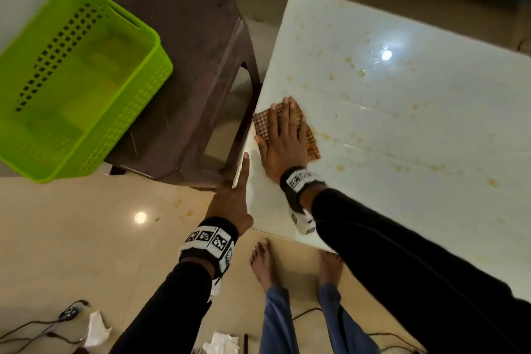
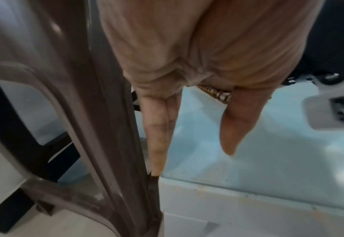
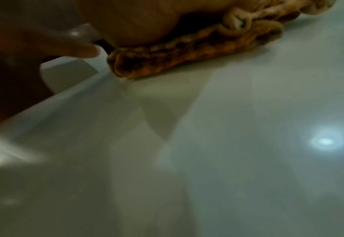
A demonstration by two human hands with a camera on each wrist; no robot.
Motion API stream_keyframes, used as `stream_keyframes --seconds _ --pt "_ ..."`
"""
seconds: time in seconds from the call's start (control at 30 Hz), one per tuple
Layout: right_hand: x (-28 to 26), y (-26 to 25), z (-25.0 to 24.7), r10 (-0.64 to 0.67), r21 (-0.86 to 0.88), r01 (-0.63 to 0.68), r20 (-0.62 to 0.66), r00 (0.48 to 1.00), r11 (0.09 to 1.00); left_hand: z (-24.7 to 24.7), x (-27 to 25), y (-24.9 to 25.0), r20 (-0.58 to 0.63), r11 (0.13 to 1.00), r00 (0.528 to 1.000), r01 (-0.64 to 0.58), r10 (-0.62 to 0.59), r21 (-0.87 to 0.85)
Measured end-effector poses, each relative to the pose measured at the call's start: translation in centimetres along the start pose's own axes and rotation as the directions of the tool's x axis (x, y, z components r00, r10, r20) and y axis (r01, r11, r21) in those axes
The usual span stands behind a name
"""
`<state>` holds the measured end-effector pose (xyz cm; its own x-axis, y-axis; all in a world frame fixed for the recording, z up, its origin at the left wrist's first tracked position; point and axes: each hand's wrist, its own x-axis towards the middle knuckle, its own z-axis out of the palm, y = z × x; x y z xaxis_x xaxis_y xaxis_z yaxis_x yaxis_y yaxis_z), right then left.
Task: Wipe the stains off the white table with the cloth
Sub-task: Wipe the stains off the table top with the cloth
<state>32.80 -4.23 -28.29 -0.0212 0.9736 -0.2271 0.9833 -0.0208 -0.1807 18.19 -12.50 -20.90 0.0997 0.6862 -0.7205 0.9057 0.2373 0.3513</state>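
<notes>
Lying flat, brown checkered cloth

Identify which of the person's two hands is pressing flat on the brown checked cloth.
The right hand: it lies palm-down with fingers spread on the brown checked cloth. The left hand rests along the edge of the white table, off the cloth.

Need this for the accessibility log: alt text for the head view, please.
Seen from above, the right hand presses a brown checked cloth flat on the stained white table near its left edge. The left hand rests straight-fingered along that edge, beside a brown plastic stool carrying a green basket.
</notes>
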Motion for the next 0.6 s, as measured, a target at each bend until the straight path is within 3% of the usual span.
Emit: stream_keyframes --seconds 0.1,0.2,0.33,0.5,0.6 --pt "-8.9 -1.1 1.9 -0.065 0.009 0.065 0.043 0.997 0.998 -0.9 0.5 -0.2 0.066 0.999 0.998 -0.015 0.011 0.05" --pt "-16.5 -1.7 4.2 -0.215 -0.005 0.218 0.138 0.967 0.976 -1.7 1.3 -0.4 0.11 0.995 0.993 -0.056 0.046 0.085" --pt "-12.6 1.8 3.1 -0.228 -0.022 0.229 0.051 0.972 0.973 -1.4 2.0 0.0 0.104 0.977 0.994 -0.061 0.04 0.206" --pt "-3.8 7.0 0.1 0.071 0.03 -0.071 0.003 0.997 0.997 0.6 4.4 -1.1 0.093 0.956 0.995 -0.065 0.04 0.285" --pt "-6.6 5.4 0.8 0.058 0.047 -0.058 0.017 0.998 0.997 0.0 4.0 -0.2 0.108 0.965 0.994 -0.056 0.029 0.257"
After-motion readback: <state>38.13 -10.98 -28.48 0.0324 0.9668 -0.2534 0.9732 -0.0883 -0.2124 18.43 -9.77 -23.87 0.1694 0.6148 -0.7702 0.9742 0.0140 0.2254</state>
